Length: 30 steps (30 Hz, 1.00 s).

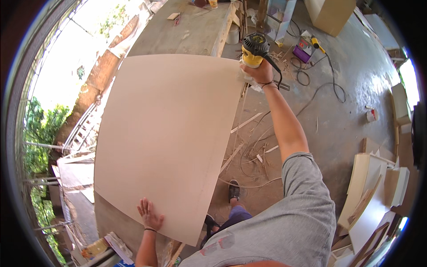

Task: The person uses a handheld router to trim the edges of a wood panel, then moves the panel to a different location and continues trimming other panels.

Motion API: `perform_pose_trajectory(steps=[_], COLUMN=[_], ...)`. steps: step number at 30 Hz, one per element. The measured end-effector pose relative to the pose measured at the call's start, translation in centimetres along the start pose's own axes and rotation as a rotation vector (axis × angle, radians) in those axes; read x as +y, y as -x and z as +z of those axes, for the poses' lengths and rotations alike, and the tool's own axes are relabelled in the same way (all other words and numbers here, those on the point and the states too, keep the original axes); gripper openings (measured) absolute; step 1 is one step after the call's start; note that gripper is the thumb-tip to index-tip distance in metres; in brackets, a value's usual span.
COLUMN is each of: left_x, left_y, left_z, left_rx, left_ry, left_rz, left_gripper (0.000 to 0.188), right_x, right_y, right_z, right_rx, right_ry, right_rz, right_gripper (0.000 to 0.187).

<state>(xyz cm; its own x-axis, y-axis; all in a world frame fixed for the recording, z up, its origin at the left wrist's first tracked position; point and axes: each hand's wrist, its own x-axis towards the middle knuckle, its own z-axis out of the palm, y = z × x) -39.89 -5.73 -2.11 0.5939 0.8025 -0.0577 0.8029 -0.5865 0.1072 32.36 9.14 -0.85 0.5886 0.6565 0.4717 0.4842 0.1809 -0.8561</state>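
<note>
A large pale board lies flat on a workbench in front of me. My right hand, arm stretched out, grips a yellow and black trim router at the board's far right corner. The router stands upright, its black cord hanging past my wrist; its base and bit are hidden by my hand and a whitish, see-through part. Near the board's close edge, my left hand rests on the surface with fingers spread and holds nothing.
Wood strips and cords litter the floor right of the board. A second yellow power tool lies by a purple box at the far right. Pale panels and cabinet parts stack at right. A bench stands beyond the board.
</note>
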Motion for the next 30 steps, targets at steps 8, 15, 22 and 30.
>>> perform_pose_trajectory(steps=[8, 15, 22, 30], left_x=[13.2, 21.0, 23.1, 22.7], left_y=[-7.0, -11.5, -12.1, -8.1], left_z=[0.7, 2.7, 1.9, 2.8], left_rx=[0.097, 0.099, 0.023, -0.029], left_ry=[0.172, 0.223, 0.088, 0.054], left_rz=[0.096, 0.158, 0.128, -0.013], left_gripper=[0.087, 0.069, 0.061, 0.062], right_x=[-2.4, -6.2, -8.7, -11.2], right_y=[4.3, 13.9, 27.3, 36.9], right_z=[-9.7, -15.5, -21.3, -23.0], right_rx=[0.194, 0.35, 0.513, 0.795], right_ry=[-0.057, -0.179, -0.087, -0.148], right_rz=[-0.003, 0.049, 0.213, 0.497], right_gripper=[0.041, 0.043, 0.061, 0.075])
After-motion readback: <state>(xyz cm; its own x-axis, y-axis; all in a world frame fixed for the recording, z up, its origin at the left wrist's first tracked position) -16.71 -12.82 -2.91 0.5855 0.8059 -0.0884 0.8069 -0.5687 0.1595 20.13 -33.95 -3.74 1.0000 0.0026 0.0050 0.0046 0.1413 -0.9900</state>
